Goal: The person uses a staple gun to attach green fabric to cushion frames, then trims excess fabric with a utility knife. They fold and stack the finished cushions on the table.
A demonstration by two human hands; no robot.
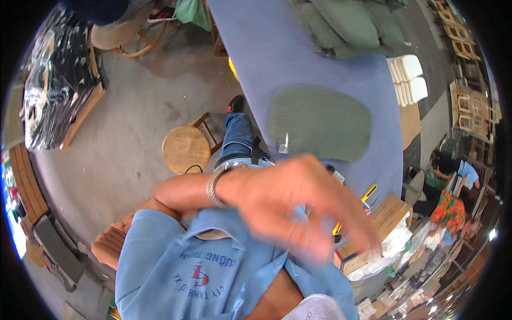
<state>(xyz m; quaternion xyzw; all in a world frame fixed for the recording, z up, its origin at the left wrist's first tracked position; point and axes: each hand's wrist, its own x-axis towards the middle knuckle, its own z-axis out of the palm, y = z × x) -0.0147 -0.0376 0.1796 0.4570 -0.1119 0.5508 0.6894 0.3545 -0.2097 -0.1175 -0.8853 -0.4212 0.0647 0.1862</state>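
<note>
My left hand (304, 205), blurred by motion, is raised across the front of my body with a metal watch (216, 186) at the wrist. Its thumb and fingers are apart, and I see nothing between them. Beyond it, a rounded dark green padded panel (322, 121) lies flat on the blue table (250, 48). A small white tag (284, 143) shows at the panel's near left corner. The hand is apart from the panel in this picture and covers part of the table's near edge. My right hand is not in view.
Green cushions (346, 26) are piled at the table's far end, with white pads (408, 80) at its right edge. A yellow-handled tool (369, 192) lies near a cardboard box (392, 213). A wooden stool (186, 149) stands left of my leg; wrapped stock (58, 85) lies farther left.
</note>
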